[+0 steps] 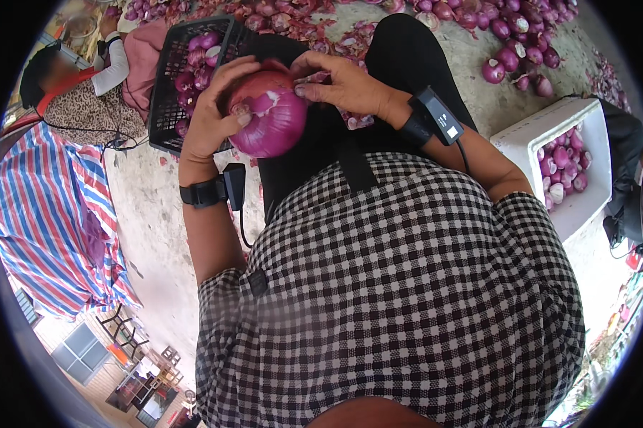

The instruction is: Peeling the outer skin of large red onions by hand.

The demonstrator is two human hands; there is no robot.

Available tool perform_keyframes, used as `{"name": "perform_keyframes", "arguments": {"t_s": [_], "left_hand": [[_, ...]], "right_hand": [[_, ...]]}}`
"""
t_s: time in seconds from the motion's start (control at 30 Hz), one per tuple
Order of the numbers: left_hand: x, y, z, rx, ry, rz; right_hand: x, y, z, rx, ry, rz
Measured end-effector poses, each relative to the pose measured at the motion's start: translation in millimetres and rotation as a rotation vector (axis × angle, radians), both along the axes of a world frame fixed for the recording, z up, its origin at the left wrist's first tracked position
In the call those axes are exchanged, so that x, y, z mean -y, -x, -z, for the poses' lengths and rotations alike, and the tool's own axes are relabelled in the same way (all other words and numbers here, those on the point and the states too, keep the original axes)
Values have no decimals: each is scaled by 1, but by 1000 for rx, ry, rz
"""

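So I've got this big red onion (275, 132) up in front of me, over my lap toward the left knee. My left hand (211, 107) is partly open and curved round its side, thumb on the front, fingers over the top, probably so it can't roll. That frees my right hand (346, 85), thumb and fingertips nearly together at the upper right edge; can't tell if there's skin pinched between them. The black crate (163, 118) of onions sits just past my left hand, handy I guess, while the white box (514, 151) of smaller ones stands off right.
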State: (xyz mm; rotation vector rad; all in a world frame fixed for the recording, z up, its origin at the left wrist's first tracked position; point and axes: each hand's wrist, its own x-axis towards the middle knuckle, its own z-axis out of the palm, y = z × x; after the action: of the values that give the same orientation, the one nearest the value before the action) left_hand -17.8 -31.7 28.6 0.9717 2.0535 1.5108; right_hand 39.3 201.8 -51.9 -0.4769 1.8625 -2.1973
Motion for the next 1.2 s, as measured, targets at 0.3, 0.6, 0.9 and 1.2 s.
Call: {"name": "perform_keyframes", "arguments": {"t_s": [0.3,0.6,0.9,1.2], "left_hand": [[8,-42,-4,-221,142,-265],[3,-51,29,-149,-87,-569],[-4,-38,27,-23,-163,-532],[-31,-19,6,-311,-95,-203]], "right_hand": [[-2,-4,1,66,-24,14],[-51,-1,8,-352,-675,588],[-42,-11,-41,-264,-705,177],[-13,-15,-53,-86,-489,130]]}}
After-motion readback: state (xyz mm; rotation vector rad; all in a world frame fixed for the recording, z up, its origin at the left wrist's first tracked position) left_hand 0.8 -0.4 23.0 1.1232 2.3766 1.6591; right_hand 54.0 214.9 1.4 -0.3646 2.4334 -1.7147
